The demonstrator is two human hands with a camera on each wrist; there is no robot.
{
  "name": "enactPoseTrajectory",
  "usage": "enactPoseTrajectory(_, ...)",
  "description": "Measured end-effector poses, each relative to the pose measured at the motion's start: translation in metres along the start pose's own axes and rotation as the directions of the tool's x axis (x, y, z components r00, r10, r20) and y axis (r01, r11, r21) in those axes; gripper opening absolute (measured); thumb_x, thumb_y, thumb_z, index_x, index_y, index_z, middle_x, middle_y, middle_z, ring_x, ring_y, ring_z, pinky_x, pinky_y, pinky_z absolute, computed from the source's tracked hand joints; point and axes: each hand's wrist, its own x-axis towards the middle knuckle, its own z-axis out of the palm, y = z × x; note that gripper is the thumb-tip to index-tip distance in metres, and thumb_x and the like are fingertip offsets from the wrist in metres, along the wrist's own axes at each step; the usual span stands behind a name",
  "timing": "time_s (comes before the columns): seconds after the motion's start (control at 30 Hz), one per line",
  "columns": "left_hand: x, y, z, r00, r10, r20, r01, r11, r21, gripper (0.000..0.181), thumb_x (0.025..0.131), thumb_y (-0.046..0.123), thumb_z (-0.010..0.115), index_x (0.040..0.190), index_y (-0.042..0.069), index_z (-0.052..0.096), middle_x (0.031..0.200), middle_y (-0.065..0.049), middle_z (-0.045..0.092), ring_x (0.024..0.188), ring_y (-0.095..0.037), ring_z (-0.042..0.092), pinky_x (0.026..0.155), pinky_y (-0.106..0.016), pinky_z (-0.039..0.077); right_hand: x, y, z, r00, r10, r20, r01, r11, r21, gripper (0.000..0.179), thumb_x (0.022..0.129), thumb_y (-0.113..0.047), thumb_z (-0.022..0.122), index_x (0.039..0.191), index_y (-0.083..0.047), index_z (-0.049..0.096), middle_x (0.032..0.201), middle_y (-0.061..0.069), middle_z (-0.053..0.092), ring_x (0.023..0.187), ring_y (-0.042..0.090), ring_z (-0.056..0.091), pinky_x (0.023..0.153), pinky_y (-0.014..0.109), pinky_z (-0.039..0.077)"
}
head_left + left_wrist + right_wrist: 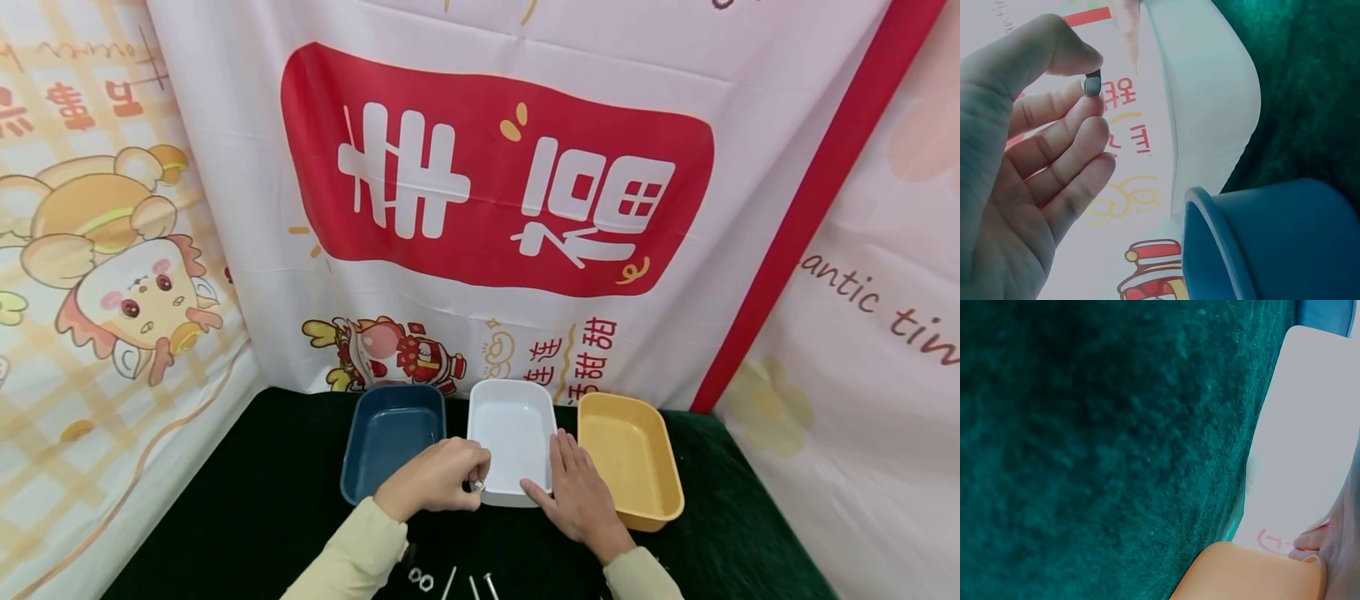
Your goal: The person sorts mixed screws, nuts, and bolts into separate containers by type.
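Observation:
My left hand [441, 477] is above the near left corner of the white tray [512, 417]. Between thumb and index finger it pinches a small metal nut [1092, 84], silvery in the head view and seen edge-on in the left wrist view. The other fingers curl loosely below it. My right hand [579, 493] lies along the white tray's right side, fingers straight and thumb at the near rim. Only a few of its fingertips [1311, 542] show in the right wrist view.
A blue tray [358, 457] stands left of the white one, a yellow tray [632, 454] to its right. Nearer on the dark green cloth [247, 500] lie two hex nuts [427, 582] and several bolts [491, 586]. A printed curtain [495, 175] hangs behind the trays.

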Motion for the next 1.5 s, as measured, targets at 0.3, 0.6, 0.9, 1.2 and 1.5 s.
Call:
enactPoseTrajectory(0.3, 0.017, -0.003, 0.008, 0.999, -0.014, -0.045, 0.016, 0.999, 0.048, 0.017, 0.071, 0.022, 0.073, 0.079, 0.022, 0.058, 0.074, 0.011, 0.054, 0.064, -0.002, 0.046, 0.055, -0.016, 0.038, 0.0, 0.001, 0.0, 1.0, 0.001, 0.017, 0.0, 1.0, -0.017, 0.104, 0.084, -0.083, 0.023, 0.155, -0.008, 0.014, 0.163, 0.011, 0.013, 0.151, 0.029, 0.014, 0.122, 0.05, 0.02)
enactPoseTrajectory(0.6, 0.034, -0.003, 0.015, 0.993, -0.09, -0.078, 0.098, 0.99, 0.103, 0.016, 0.08, 0.021, 0.073, 0.091, 0.02, 0.062, 0.086, 0.006, 0.061, 0.071, -0.006, 0.053, 0.061, -0.019, 0.048, 0.0, 0.001, 0.003, 1.0, -0.002, 0.002, 0.002, 1.0, 0.015, 0.101, 0.086, -0.08, 0.029, 0.155, -0.008, 0.016, 0.163, 0.011, 0.014, 0.151, 0.029, 0.016, 0.121, 0.051, 0.021)
enactPoseTrajectory(0.9, 0.029, -0.001, 0.012, 0.977, -0.154, -0.148, 0.172, 0.978, 0.119, 0.021, 0.084, 0.023, 0.071, 0.104, 0.02, 0.066, 0.099, 0.005, 0.066, 0.087, -0.009, 0.061, 0.073, -0.025, 0.055, 0.0, 0.001, 0.003, 1.0, 0.01, 0.011, -0.011, 1.0, 0.012, 0.101, 0.086, -0.08, 0.031, 0.155, -0.007, 0.016, 0.164, 0.01, 0.013, 0.151, 0.029, 0.015, 0.121, 0.051, 0.02)
enactPoseTrajectory(1.2, -0.001, 0.0, -0.005, 0.98, -0.144, -0.138, 0.159, 0.982, 0.102, 0.028, 0.084, 0.029, 0.071, 0.111, 0.022, 0.067, 0.104, 0.007, 0.067, 0.091, -0.008, 0.061, 0.076, -0.027, 0.055, 0.0, 0.0, 0.0, 1.0, 0.008, 0.01, -0.008, 1.0, 0.004, 0.102, 0.085, -0.081, 0.029, 0.155, -0.008, 0.014, 0.164, 0.01, 0.012, 0.151, 0.029, 0.015, 0.122, 0.05, 0.02)
enactPoseTrajectory(1.5, -0.031, 0.005, -0.024, 0.981, -0.185, -0.054, 0.189, 0.979, 0.078, 0.038, 0.086, 0.038, 0.069, 0.121, 0.024, 0.064, 0.116, 0.006, 0.065, 0.1, -0.007, 0.061, 0.083, -0.03, 0.056, 0.001, 0.001, 0.001, 1.0, 0.016, 0.017, -0.016, 1.0, 0.015, 0.102, 0.085, -0.081, 0.03, 0.155, -0.009, 0.014, 0.164, 0.01, 0.012, 0.151, 0.029, 0.015, 0.122, 0.051, 0.019)
